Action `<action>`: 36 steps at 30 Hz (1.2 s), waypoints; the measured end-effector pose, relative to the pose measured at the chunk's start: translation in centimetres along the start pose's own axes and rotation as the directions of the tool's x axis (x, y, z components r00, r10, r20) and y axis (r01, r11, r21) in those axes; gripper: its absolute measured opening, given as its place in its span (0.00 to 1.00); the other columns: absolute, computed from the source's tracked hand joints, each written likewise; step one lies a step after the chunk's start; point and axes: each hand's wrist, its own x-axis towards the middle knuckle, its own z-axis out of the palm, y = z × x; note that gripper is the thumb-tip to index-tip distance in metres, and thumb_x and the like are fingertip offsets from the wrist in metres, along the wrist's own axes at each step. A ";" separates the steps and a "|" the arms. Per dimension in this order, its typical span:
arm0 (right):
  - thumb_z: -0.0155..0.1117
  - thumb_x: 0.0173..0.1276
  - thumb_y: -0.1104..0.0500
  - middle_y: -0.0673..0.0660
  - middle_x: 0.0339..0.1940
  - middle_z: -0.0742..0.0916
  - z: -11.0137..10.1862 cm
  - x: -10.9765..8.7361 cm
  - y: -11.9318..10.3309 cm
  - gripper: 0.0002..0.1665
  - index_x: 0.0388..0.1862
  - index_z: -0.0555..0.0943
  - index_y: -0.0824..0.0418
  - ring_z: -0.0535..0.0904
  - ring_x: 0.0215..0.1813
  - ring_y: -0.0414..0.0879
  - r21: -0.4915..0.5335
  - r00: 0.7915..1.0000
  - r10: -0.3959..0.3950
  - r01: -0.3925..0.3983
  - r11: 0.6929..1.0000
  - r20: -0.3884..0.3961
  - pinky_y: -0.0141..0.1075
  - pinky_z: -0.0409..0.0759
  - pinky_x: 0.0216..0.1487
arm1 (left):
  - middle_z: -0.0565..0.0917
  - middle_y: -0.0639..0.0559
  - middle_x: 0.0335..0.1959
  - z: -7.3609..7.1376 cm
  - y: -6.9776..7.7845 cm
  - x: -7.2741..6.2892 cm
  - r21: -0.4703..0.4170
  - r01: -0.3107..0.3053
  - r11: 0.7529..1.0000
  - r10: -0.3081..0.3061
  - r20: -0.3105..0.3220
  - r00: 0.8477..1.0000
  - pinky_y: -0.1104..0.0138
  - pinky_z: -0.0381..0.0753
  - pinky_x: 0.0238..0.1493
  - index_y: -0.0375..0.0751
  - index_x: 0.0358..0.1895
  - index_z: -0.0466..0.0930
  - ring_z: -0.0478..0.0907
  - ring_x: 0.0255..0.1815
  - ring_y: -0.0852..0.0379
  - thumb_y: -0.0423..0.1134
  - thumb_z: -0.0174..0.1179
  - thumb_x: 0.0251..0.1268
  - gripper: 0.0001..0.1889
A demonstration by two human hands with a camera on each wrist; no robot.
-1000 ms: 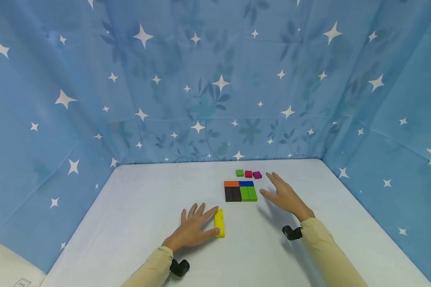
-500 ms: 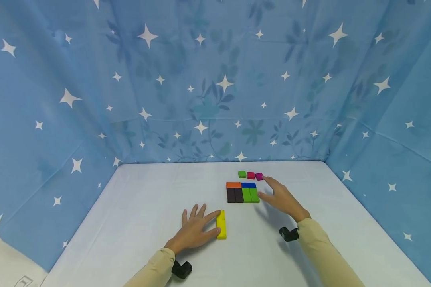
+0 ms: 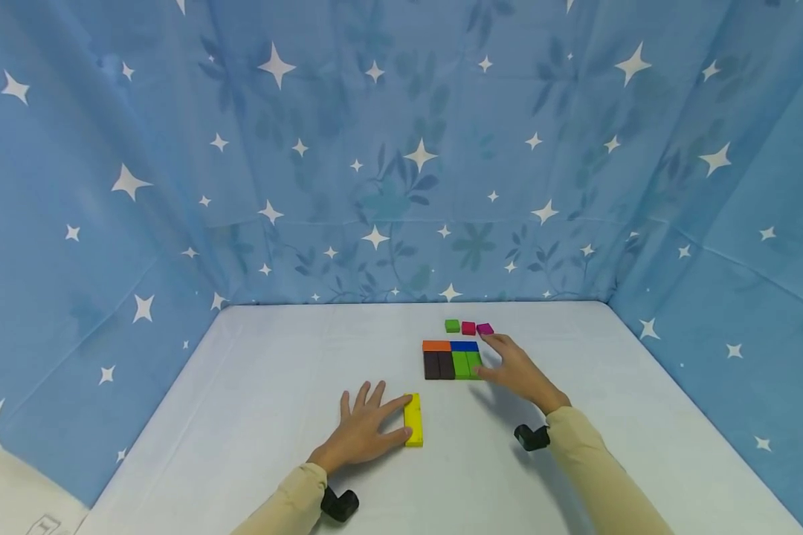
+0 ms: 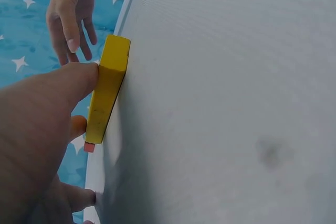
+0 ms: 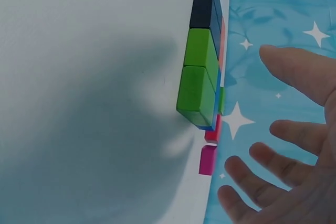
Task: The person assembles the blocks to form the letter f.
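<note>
My left hand (image 3: 361, 432) lies with fingers spread beside a long yellow block (image 3: 413, 420). Its thumb and index fingertips touch that block, also seen in the left wrist view, where the yellow block (image 4: 107, 90) lies flat. My right hand (image 3: 518, 371) hovers over the right side of a block cluster, fingers apart and holding nothing. Two black blocks (image 3: 438, 365) and two green blocks (image 3: 462, 364) lie side by side there, behind them an orange block (image 3: 436, 345) and a blue block (image 3: 465, 346). The right wrist view shows a gap between fingers and the green blocks (image 5: 197, 87).
Behind the cluster, a small green block (image 3: 452, 325), a red block (image 3: 468, 328) and a magenta block (image 3: 485, 328) form a row. The white table (image 3: 294, 357) ends at a blue star-patterned curtain (image 3: 334, 186). Each wrist carries a black camera.
My right hand has moved left and lower in view, from beside the cluster to over its right edge. The left hand stays at the yellow block. The head view has shifted slightly.
</note>
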 end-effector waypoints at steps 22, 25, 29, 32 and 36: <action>0.80 0.67 0.59 0.70 0.70 0.77 1.7 0.7 0.5 0.42 0.75 0.74 0.73 0.75 0.69 0.67 0.003 1.000 -0.012 0.012 1.000 0.012 0.63 0.73 0.71 | 0.57 0.29 0.84 0.1 -0.3 0.1 -0.034 -0.003 0.999 0.003 0.000 1.000 0.22 0.33 0.73 0.57 0.79 0.73 0.45 0.84 0.24 0.64 0.61 0.75 0.34; 0.81 0.66 0.59 0.70 0.68 0.78 1.9 0.9 0.5 0.42 0.74 0.74 0.74 0.76 0.67 0.66 0.012 1.000 0.001 -0.001 1.000 0.016 0.62 0.74 0.71 | 0.58 0.29 0.84 0.1 -0.3 0.2 -0.026 -0.003 1.000 0.003 -0.004 1.000 0.22 0.34 0.73 0.57 0.79 0.74 0.46 0.84 0.24 0.64 0.62 0.75 0.34; 0.81 0.65 0.59 0.69 0.67 0.78 2.2 1.0 0.9 0.42 0.73 0.74 0.74 0.76 0.67 0.65 0.028 1.000 0.012 -0.013 1.000 0.027 0.61 0.75 0.70 | 0.58 0.29 0.84 0.2 -0.3 0.1 -0.026 0.007 1.000 -0.007 0.006 1.000 0.22 0.33 0.73 0.57 0.79 0.74 0.45 0.84 0.24 0.64 0.62 0.75 0.34; 0.81 0.65 0.60 0.67 0.67 0.78 2.3 1.1 1.2 0.41 0.73 0.75 0.73 0.76 0.67 0.64 0.042 1.000 0.020 -0.021 0.999 0.023 0.61 0.75 0.71 | 0.58 0.29 0.84 0.1 -0.2 0.1 -0.034 0.005 0.999 -0.005 0.008 1.000 0.22 0.33 0.73 0.57 0.79 0.74 0.45 0.85 0.25 0.63 0.63 0.75 0.34; 0.80 0.66 0.62 0.68 0.66 0.78 2.2 1.2 1.4 0.39 0.72 0.75 0.74 0.77 0.67 0.64 0.055 1.000 0.000 -0.001 0.999 0.013 0.61 0.74 0.71 | 0.58 0.28 0.83 -0.1 -0.2 0.2 -0.039 0.002 0.999 -0.002 0.000 1.000 0.22 0.33 0.73 0.56 0.79 0.74 0.45 0.84 0.24 0.62 0.63 0.76 0.33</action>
